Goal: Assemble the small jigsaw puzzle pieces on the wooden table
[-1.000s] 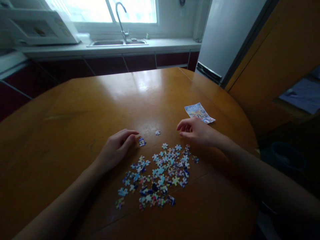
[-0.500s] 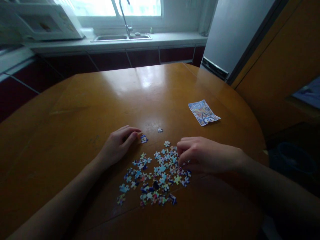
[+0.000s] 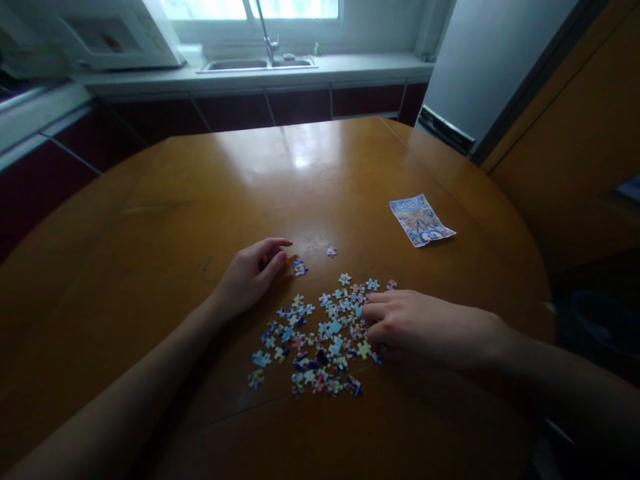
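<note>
A loose heap of small jigsaw puzzle pieces [image 3: 334, 327], mostly light blue, white and dark blue, lies on the wooden table. My right hand [image 3: 407, 325] reaches into the heap's right side, fingers bent down and a little apart on the pieces; its fingertips are partly hidden. To the left, my left hand [image 3: 253, 273] rests on the table, loosely curved, with thumb and forefinger apart and nothing seen between them. Just off its thumb lies a small joined-looking blue cluster of pieces [image 3: 299, 267]. A single pale piece [image 3: 332, 252] sits beyond the heap.
A crumpled-edged printed picture sheet [image 3: 421, 220] lies at the right on the table [image 3: 240, 180]. Past the table's far edge are a counter with a sink [image 3: 257, 65], a microwave [image 3: 115, 37] and a grey fridge [image 3: 490, 60].
My right hand has shifted down toward me and spread lower over the heap, uncovering pieces along the heap's upper right. My left hand stays by the blue cluster. The view has tilted slightly.
</note>
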Demonstrator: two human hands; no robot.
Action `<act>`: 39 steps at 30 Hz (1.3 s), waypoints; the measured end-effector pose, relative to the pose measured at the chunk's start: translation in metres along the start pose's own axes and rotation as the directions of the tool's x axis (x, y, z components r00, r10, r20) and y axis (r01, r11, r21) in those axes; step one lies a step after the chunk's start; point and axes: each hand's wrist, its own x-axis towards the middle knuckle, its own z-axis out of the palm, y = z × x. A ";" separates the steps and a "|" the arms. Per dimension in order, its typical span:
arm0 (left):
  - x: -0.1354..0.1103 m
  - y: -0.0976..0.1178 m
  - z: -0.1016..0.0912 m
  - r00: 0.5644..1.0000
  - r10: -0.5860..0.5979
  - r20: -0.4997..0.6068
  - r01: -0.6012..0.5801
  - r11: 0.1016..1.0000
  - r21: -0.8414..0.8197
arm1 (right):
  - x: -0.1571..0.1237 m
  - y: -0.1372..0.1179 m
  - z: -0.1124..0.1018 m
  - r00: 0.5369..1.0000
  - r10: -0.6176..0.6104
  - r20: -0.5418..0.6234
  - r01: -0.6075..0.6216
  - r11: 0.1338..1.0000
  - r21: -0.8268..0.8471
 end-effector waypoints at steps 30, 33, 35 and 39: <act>-0.007 0.002 0.000 0.991 0.129 -0.025 -0.131 0.989 -0.065 | 0.146 0.081 -0.010 0.859 0.312 -0.405 -0.120 0.893 0.434; -0.007 0.001 0.000 0.992 0.128 -0.017 -0.129 0.989 -0.076 | 0.146 0.080 -0.010 0.878 0.291 -0.381 -0.107 0.894 0.435; -0.007 0.002 0.000 0.992 0.128 -0.007 -0.128 0.989 -0.077 | 0.146 0.079 -0.011 0.884 0.280 -0.374 -0.103 0.898 0.428; -0.007 0.002 -0.001 0.992 0.130 0.005 -0.129 0.988 -0.081 | 0.147 0.079 -0.011 0.887 0.246 -0.390 -0.099 0.928 0.360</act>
